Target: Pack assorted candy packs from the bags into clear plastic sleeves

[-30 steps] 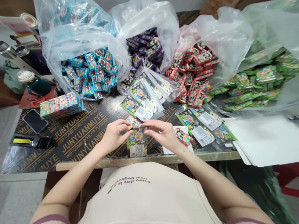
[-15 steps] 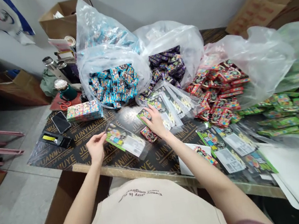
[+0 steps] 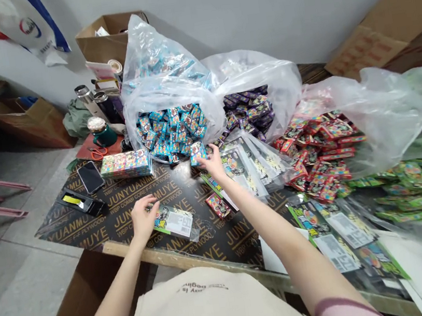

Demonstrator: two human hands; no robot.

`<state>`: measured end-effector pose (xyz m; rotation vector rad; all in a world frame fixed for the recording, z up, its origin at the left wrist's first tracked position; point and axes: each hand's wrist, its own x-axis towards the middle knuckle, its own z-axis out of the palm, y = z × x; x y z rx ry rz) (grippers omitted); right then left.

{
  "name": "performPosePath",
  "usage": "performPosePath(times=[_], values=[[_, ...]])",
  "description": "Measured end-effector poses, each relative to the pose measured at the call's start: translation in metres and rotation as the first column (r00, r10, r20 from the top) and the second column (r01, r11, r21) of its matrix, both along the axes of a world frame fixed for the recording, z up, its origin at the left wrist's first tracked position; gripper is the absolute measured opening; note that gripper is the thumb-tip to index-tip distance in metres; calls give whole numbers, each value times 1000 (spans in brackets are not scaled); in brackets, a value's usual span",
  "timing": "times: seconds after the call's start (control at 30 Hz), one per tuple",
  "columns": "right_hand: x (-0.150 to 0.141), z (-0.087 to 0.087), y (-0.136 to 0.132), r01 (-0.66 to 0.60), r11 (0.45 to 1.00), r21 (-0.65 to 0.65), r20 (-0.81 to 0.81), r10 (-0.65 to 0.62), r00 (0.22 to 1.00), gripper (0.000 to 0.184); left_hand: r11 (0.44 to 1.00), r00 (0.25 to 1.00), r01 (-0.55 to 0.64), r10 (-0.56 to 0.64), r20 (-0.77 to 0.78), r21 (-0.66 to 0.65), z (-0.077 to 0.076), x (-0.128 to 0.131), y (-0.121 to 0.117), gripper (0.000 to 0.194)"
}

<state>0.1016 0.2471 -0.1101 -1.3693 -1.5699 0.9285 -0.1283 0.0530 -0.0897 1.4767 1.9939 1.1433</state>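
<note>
My left hand (image 3: 146, 220) has its fingers closed on the upper left part of a clear printed plastic bag (image 3: 178, 221) with a green edge and a white label, lying on the dark board. My right hand (image 3: 212, 164) pinches a small blue candy packet (image 3: 196, 152) at the front of the blue heap. That blue heap (image 3: 170, 132) spills from a clear sack. Between the hands, closer to me, a red packet (image 3: 218, 206) lies on the board. A fan of printed bags (image 3: 245, 166) spreads partly beneath my right wrist.
Behind stand clear sacks of purple packets (image 3: 249, 108), red packets (image 3: 324, 152) and green packets (image 3: 416, 192). On the left are a wrapped block of boxes (image 3: 125, 163), a phone (image 3: 90, 177), a tape dispenser (image 3: 81, 202), scissors (image 3: 99, 153) and a green mug (image 3: 103, 134). More printed bags (image 3: 337, 234) lie front right.
My hands have separated. The left moved left with the printed bag; the right left a red packet on the board and reached back to a blue packet. The camera view has shifted left.
</note>
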Motion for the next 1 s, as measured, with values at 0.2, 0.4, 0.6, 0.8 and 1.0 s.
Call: performPosePath(times=[0.2,0.4,0.6,0.8,1.0], values=[[14,1,-104,-46,997,-60,-168,35,985,83,981,841,187,-136,523,-45,-3,84,57,49],[42,23,-123,-121,977,177,231,78,970,88,966,839,258,-214,500,-19,-1,114,75,43],[59,35,-135,-410,867,283,537,211,817,91,963,838,253,-172,518,-90,7,103,55,52],[45,38,-157,-407,854,323,224,349,910,93,886,342,448,-44,939,-121,25,115,29,39],[48,50,-171,-360,850,384,144,330,933,93,816,234,557,27,972,-157,29,128,10,37]])
